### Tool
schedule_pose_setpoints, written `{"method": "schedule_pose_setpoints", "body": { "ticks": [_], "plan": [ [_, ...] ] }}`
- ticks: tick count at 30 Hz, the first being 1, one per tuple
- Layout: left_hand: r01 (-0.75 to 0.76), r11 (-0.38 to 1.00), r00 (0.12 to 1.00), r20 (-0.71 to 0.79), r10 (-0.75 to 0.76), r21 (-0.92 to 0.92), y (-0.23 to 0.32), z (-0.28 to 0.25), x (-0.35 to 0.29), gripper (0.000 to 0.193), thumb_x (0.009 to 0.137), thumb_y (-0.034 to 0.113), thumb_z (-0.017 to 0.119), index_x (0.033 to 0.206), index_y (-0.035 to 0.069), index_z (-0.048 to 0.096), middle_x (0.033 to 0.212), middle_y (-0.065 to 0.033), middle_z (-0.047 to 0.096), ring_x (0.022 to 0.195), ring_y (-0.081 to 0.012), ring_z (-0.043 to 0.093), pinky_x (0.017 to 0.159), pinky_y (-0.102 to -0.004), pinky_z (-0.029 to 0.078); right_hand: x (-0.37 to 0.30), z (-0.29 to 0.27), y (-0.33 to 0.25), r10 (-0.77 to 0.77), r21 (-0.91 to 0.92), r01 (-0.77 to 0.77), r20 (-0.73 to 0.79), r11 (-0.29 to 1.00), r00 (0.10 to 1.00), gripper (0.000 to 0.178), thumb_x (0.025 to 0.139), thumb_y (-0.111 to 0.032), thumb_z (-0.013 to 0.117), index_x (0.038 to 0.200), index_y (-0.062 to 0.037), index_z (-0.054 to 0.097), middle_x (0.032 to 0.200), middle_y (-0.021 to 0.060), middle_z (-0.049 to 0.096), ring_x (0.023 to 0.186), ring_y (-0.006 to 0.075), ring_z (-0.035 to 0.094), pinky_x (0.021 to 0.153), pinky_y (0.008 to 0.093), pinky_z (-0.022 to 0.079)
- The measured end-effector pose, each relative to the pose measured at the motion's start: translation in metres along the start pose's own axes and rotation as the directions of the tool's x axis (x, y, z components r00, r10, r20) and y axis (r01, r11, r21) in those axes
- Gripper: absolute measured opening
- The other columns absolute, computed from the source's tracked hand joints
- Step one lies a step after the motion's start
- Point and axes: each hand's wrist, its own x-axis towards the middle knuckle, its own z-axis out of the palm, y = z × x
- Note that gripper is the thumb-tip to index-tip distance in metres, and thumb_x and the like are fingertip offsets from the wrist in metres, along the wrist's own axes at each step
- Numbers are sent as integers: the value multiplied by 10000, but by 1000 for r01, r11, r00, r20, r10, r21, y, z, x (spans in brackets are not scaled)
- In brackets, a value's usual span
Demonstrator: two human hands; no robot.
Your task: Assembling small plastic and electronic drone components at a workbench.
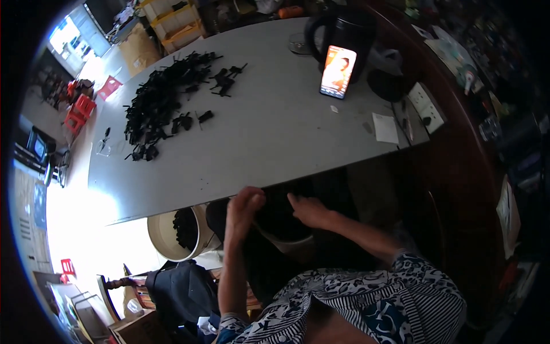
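Note:
My left hand [244, 207] is just below the near edge of the grey table [252, 137], its fingers curled together. Whatever it may hold is too dark to make out. To its right is my right hand [312, 212], fingers bent in toward the left one, with any held thing lost in the shadow. Under both hands, a dark mass with a pale curved rim [292, 243] sits at my lap. On the table's left side lies a heap of small black parts [163, 94] with thin prongs, and a few lie loose beside it.
A white bucket [201, 235] with black pieces inside lies tipped at the left, below the table edge. A lit phone [338, 71] leans against a black kettle [349, 34]. A power strip [425, 108], a dark cap [385, 85] and white paper [385, 128] are at the right.

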Motion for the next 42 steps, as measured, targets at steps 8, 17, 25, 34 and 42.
{"method": "schedule_pose_setpoints", "body": {
  "ticks": [8, 17, 25, 34, 42],
  "plan": [
    [115, 468, 665, -418, 619, 876, 15, -148, 135, 313, 849, 247, 527, 1108, 72, 530, 1202, -134, 469, 1111, -288, 418, 945, -400, 292, 146, -172, -69, -630, -352, 528, -321, 773, 707, 348, 734, -239, 670, 1015, -65, 563, 1069, 86, 529, 992, 246, 509, 832, 351, 425],
    [139, 94, 789, -168, 591, 986, 23, -223, 258, 448, 883, 375, 429, 1291, 191, 427, 1391, -105, 319, 1291, -348, 241, 1027, -463, 213, 394, -207, -51, -548, -610, 278, -313, 742, 776, 561, 796, -601, 463, 1295, -354, 393, 1366, 62, 335, 1214, 297, 342, 950, 475, 330],
    [46, 94, 822, -92, 562, 994, 27, -239, 345, 488, 849, 423, 467, 1295, 231, 422, 1291, -100, 446, 1231, -330, 345, 984, -452, 246, 450, -204, -65, -426, -465, 293, -211, 835, 880, 657, 773, -626, 458, 1336, -307, 344, 1420, 21, 264, 1281, 282, 264, 995, 527, 242],
    [-91, 217, 817, -51, 574, 972, 16, -177, 287, 393, 816, 334, 539, 1161, 147, 530, 1065, -74, 554, 1018, -270, 495, 913, -437, 301, 364, -188, -38, -519, -429, 400, -205, 810, 830, 548, 804, -450, 543, 1260, -159, 455, 1365, 45, 331, 1238, 229, 340, 973, 405, 281],
    [-209, 241, 830, 41, 557, 948, 19, -105, 213, 401, 811, 311, 551, 1162, 119, 522, 1047, -68, 553, 1013, -260, 481, 923, -415, 281, 254, -156, -17, -486, -401, 347, -324, 848, 812, 548, 785, -461, 556, 1228, -144, 493, 1360, 87, 342, 1223, 253, 354, 986, 408, 276]
  ]
}}
